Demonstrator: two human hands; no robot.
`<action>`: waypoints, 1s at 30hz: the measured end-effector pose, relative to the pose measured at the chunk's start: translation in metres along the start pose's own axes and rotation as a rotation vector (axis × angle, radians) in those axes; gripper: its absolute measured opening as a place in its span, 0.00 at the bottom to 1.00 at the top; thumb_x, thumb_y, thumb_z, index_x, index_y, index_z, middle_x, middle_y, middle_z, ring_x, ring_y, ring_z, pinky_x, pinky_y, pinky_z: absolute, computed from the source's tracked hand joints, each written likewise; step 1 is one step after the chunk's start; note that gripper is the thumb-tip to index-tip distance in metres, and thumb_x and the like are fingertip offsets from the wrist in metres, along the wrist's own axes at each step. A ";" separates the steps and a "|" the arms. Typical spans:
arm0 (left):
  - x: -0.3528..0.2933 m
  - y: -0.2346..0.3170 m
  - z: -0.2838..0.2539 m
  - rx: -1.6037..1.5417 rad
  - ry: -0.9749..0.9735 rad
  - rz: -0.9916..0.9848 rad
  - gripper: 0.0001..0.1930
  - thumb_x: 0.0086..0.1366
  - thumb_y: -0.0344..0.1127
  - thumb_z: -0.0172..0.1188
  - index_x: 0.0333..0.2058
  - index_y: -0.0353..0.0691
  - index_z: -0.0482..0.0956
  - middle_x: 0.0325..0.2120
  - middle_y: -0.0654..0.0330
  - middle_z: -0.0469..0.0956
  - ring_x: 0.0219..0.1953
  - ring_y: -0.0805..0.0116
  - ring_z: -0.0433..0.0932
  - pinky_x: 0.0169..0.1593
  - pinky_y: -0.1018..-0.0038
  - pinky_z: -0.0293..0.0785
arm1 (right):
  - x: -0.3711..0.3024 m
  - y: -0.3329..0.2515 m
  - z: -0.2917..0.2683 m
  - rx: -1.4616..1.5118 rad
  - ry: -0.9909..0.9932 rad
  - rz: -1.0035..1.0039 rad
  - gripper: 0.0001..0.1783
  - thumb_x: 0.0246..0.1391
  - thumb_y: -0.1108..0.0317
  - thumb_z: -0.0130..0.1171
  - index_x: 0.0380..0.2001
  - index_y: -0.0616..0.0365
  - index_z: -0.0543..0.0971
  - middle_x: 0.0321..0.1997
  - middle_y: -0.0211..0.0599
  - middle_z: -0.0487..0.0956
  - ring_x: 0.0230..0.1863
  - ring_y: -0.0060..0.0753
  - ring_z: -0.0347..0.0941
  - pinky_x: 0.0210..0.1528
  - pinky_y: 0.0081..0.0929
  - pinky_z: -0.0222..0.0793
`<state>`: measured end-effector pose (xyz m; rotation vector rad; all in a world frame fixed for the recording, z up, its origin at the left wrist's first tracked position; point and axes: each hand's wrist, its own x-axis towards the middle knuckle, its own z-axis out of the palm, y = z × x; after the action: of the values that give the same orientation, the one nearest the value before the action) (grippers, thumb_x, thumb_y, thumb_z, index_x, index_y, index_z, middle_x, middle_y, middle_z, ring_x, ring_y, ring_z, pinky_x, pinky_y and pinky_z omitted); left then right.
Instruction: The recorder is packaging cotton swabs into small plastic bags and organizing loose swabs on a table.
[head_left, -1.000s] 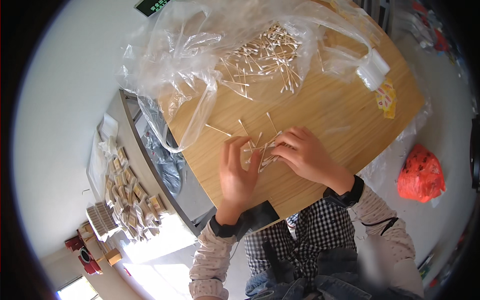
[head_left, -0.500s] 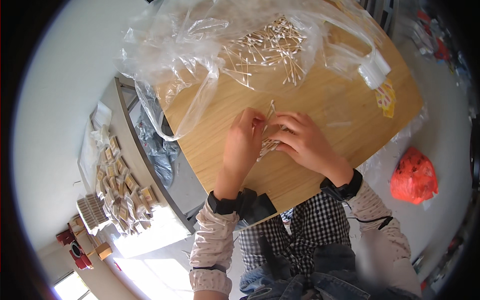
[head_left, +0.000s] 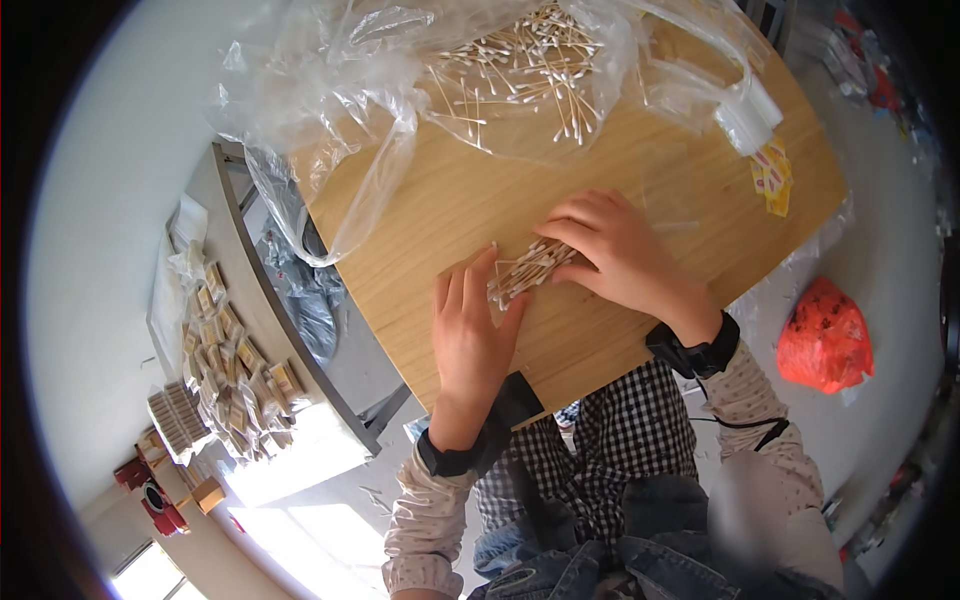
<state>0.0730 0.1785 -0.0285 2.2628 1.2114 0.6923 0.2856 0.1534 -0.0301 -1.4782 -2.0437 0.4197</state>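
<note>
A small bundle of cotton swabs (head_left: 530,268), with wooden sticks and white tips, lies at a slant low over the wooden table. My left hand (head_left: 470,318) closes on the bundle's left end, its thumb on the near side and its fingers on the far side. Around the right end curl the fingers and thumb of my right hand (head_left: 622,255). The tips at that end are partly hidden by the fingers. Farther off, a loose heap of cotton swabs (head_left: 540,62) spreads out on a clear plastic bag (head_left: 385,100).
On the table's right side are a stack of clear small bags (head_left: 748,125) and yellow printed slips (head_left: 773,180). A side table (head_left: 325,365) at left bears many small packets (head_left: 235,375). A red plastic bag (head_left: 826,337) sits right of the wooden table (head_left: 400,300).
My hands have moved apart, the left one down and leftward, the right one slightly outward. More of the swab bundle shows between them, lying more level.
</note>
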 end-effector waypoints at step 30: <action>-0.028 -0.023 -0.013 -0.043 0.049 0.230 0.10 0.50 0.20 0.66 0.32 0.35 0.79 0.27 0.57 0.78 0.32 0.57 0.77 0.35 0.66 0.75 | -0.003 0.014 -0.009 -0.061 0.208 0.158 0.03 0.46 0.78 0.61 0.26 0.59 0.78 0.29 0.34 0.76 0.37 0.42 0.73 0.41 0.35 0.68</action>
<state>0.0375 0.1685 -0.0388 2.3846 0.9562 0.8549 0.3028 0.1549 -0.0317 -1.6530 -1.7989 0.2552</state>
